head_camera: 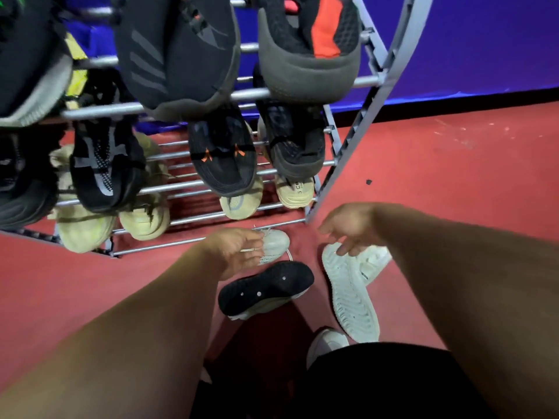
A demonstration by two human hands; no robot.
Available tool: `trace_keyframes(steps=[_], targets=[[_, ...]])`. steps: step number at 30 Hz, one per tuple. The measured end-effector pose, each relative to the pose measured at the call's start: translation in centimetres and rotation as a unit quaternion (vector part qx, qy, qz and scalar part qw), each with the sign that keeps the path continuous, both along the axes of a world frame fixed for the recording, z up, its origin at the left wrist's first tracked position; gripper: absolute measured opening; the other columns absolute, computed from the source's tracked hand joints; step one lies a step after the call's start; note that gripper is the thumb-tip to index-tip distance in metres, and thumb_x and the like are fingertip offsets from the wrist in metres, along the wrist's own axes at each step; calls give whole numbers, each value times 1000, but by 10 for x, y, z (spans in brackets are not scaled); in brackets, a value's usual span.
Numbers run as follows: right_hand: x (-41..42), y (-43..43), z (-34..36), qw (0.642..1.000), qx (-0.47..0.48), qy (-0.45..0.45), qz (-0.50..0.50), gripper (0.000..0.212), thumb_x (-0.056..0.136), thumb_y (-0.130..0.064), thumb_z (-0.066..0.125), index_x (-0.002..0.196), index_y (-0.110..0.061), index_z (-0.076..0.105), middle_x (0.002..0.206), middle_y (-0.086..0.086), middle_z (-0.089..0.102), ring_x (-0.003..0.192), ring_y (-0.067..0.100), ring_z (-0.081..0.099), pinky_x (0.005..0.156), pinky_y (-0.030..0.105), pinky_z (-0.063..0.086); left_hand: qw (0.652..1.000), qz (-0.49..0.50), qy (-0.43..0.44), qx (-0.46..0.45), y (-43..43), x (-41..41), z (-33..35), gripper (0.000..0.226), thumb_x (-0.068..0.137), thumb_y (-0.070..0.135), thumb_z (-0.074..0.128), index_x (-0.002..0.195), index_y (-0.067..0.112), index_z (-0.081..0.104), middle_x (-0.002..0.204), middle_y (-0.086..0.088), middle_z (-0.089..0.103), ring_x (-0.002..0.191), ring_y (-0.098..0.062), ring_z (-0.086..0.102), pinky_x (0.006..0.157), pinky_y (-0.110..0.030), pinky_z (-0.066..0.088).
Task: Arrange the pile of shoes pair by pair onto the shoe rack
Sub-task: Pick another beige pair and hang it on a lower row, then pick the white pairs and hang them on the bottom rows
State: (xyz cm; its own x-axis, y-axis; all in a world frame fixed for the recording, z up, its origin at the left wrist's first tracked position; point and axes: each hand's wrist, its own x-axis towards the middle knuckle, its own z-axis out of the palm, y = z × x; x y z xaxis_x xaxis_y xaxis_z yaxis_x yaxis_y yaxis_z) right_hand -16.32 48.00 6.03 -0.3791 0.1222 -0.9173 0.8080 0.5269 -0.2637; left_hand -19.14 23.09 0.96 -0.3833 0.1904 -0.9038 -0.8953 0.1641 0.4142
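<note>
A grey metal shoe rack (211, 96) stands ahead with several black shoes on its upper tiers and pale yellow shoes (84, 228) on the lowest tier. On the red floor in front lie a pale grey-white shoe (275, 244), a black shoe with a white sole (266, 287), and a white shoe on its side showing its sole (352, 291). My left hand (239, 249) grips the pale grey-white shoe at its laces. My right hand (352, 228) hovers with fingers spread, fingertips touching the toe end of the white shoe.
The rack's right side frame (363, 122) slants down to the floor just beyond my right hand. A blue wall (484, 46) runs behind. Another white shoe (328, 343) shows near my dark clothing at the bottom. A small dark scrap (368, 182) lies on the floor.
</note>
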Motion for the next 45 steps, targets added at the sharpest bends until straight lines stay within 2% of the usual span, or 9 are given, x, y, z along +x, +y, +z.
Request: trace_keyframes(steps=[6,10,13,17,26,29,33,39,45], targets=[[22,105,-22,986,164,3,45,17,98,-20,60,102,-5,67,97,13,65,60,24,58,64,32,49,992,-81,41,-85,16,17,-26,27,102,11,57,127,4,63,124,-13,67,117,-33,65,104,-47,53],[60,132,-73,968,232,80,44,33,102,-15,46,69,-16,47,111,12,74,79,23,61,64,25,49,987,-57,94,-116,27,15,-58,20,98,10,63,118,10,64,111,-10,73,92,-26,71,67,-31,62],[87,122,-115,964,222,138,-45,19,98,-21,55,96,-8,69,113,19,72,101,35,69,91,39,56,972,-52,147,-177,26,14,-94,11,94,5,63,104,9,65,91,-12,68,70,-25,60,67,-37,55],[115,94,-151,968,184,164,-45,27,99,-29,57,102,-6,70,99,13,69,89,32,62,72,32,43,934,-123,200,-269,23,28,-116,12,84,18,61,74,16,67,75,-12,69,68,-26,62,79,-51,60],[102,73,-164,989,92,119,-12,61,76,-66,79,93,-11,58,80,11,69,70,35,70,66,41,58,912,-148,217,-313,22,28,-129,13,86,25,71,99,22,70,83,10,73,63,-2,66,62,-19,54],[101,68,-170,987,122,102,4,78,71,-58,86,118,-9,49,103,9,66,85,29,66,67,35,50,896,-159,225,-349,13,24,-139,39,70,49,65,100,24,64,95,3,76,82,-17,74,83,-38,60],[101,64,-171,989,87,110,-37,63,71,-49,87,105,-8,54,81,11,68,54,22,59,44,28,43,838,-208,201,-463,8,26,-138,56,75,55,65,125,32,60,130,-8,58,120,-38,55,104,-49,43],[105,64,-162,973,37,145,-177,79,75,-31,81,141,-26,38,85,13,67,47,26,54,40,28,42,821,-164,193,-512,-13,34,-140,42,93,47,51,130,28,58,142,-11,45,130,-38,39,106,-52,29],[79,49,-148,891,-67,95,-438,30,87,-26,73,71,-12,51,44,2,43,31,15,40,37,20,38,831,-50,189,-521,-37,22,-140,43,98,45,48,131,19,58,144,-17,47,129,-41,44,110,-49,33]])
